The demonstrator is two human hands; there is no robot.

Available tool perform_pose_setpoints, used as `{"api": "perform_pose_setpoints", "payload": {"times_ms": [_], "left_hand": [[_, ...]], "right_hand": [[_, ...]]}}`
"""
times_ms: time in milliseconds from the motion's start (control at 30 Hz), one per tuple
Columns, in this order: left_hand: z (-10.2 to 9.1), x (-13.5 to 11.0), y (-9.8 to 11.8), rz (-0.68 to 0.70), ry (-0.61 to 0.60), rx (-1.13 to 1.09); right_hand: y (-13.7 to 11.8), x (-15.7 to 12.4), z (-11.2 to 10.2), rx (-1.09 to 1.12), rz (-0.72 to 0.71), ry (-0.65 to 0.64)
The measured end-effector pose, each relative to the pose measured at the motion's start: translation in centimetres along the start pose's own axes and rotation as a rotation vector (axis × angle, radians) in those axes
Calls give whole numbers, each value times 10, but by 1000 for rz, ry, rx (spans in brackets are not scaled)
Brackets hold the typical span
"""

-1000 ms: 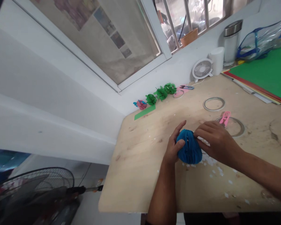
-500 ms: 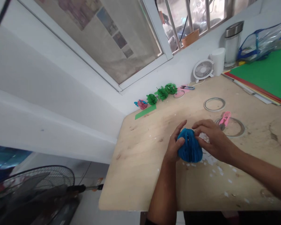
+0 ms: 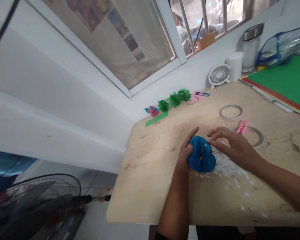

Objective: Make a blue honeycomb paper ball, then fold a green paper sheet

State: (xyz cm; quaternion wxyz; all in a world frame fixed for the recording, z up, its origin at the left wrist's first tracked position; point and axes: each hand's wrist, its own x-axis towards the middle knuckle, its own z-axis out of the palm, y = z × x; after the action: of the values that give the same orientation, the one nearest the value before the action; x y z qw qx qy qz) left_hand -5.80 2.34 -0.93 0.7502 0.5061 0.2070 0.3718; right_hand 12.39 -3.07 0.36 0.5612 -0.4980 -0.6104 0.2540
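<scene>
A blue honeycomb paper ball (image 3: 201, 158) is cupped in my left hand (image 3: 183, 156), above the table's near middle. Its pleated folds are parted by a dark gap down the centre, and a small pale scrap shows near its upper right. My left thumb lies against the ball's left side, with the index finger reaching up past it. My right hand (image 3: 231, 143) is at the ball's upper right edge, fingertips drawn together in a pinch. Whatever lies between those fingertips is too small to make out.
White paper scraps (image 3: 230, 166) are scattered below my right hand. Pink thread snips (image 3: 243, 127) lie on a wire ring, with another ring (image 3: 231, 112) behind. Green paper ornaments (image 3: 175, 99) line the wall. A small white fan (image 3: 218, 75) and coloured sheets (image 3: 285, 80) are farther back.
The blue ball has spread wider, its folds opening at the top and centre. My right hand has shifted slightly right and down, uncovering more white scraps.
</scene>
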Motion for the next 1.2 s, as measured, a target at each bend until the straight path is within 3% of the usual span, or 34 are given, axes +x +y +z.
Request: {"api": "perform_pose_setpoints", "payload": {"times_ms": [167, 567, 800, 1200], "left_hand": [[2, 1, 5, 34, 68, 107], [2, 1, 5, 29, 61, 260], [2, 1, 4, 32, 55, 270], [4, 2, 4, 31, 67, 196]], "right_hand": [[-1, -3, 2, -194, -270, 42], [8, -3, 2, -472, -439, 23], [8, -3, 6, -435, -419, -20], [3, -6, 10, -296, -279, 97]]}}
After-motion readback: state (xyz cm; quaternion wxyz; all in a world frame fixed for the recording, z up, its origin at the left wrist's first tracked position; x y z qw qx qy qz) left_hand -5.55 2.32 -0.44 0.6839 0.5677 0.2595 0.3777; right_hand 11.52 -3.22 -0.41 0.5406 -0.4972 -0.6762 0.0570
